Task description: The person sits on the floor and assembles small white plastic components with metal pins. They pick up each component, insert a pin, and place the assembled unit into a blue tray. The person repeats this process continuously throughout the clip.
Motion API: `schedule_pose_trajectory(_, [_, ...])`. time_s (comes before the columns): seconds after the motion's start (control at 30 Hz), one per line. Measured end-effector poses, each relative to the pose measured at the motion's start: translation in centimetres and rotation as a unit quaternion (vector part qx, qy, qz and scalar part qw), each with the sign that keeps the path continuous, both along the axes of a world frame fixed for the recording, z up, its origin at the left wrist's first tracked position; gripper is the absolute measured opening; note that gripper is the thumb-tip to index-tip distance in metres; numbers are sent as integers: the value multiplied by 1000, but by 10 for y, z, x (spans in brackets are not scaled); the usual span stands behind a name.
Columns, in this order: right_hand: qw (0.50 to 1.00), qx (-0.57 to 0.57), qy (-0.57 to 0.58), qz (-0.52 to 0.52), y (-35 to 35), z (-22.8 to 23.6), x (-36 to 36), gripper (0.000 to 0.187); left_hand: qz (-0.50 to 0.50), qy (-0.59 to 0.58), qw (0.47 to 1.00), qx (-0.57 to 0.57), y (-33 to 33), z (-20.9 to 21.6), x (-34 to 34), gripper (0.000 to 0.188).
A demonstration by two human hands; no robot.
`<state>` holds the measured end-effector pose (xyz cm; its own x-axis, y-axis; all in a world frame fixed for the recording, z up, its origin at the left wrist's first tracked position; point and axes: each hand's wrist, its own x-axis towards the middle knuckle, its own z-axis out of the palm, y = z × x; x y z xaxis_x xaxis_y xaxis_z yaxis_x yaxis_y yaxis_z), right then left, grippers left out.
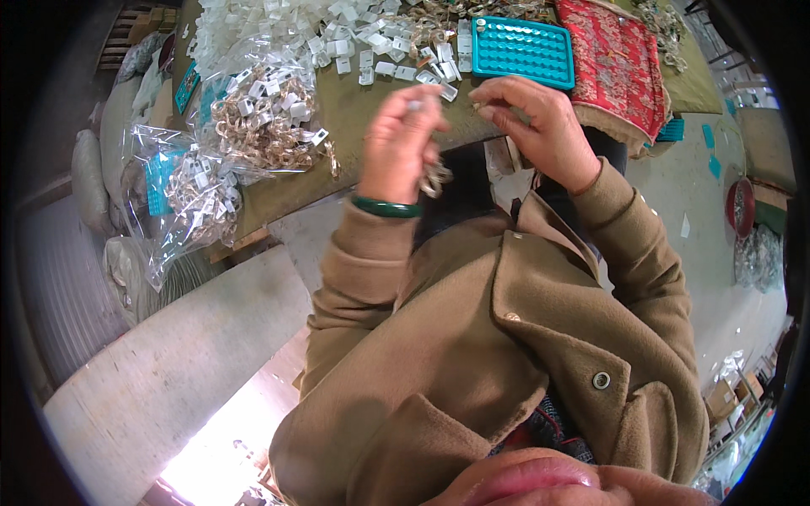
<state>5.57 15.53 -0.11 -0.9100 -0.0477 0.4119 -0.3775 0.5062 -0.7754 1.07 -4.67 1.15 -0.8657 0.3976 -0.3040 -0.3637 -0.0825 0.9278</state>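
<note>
My left hand [396, 148], with a dark green bangle at its wrist, is closed above the table's front edge. Loops of tan cord [434, 179] hang out below its fingers, and a small whitish piece shows at the thumb. To its right, my right hand [544, 126] has thumb and forefinger nearly together. Something tiny sits at those fingertips, too small to name. Just beyond both hands lie loose white plastic pieces [405, 73], small and squarish. A turquoise tray [564, 59] with rows of round hollows rests beyond the right hand.
Clear plastic bags [295, 88] of tan cords with white pieces stand at the left on the olive-covered table [337, 101]. A heap of translucent pieces [245, 21] lies behind. Red floral cloth [612, 63] drapes over the right side. A pale board [186, 363] is at lower left.
</note>
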Motion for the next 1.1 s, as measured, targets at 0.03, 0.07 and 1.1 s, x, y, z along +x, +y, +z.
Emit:
schedule_pose_trajectory(0.03, [1000,4,-11,-6,1,2,-3,15,27,56,998,-7,-12,4,-9,19])
schedule_pose_trajectory(0.07, [999,18,-23,-18,2,2,-7,14,73,119,988,-60,-25,8,-20,18])
schedule_pose_trajectory(1.1, [985,58,8,-161,-8,-9,-96,11,120,418,783,-444,-118,56,-103,39])
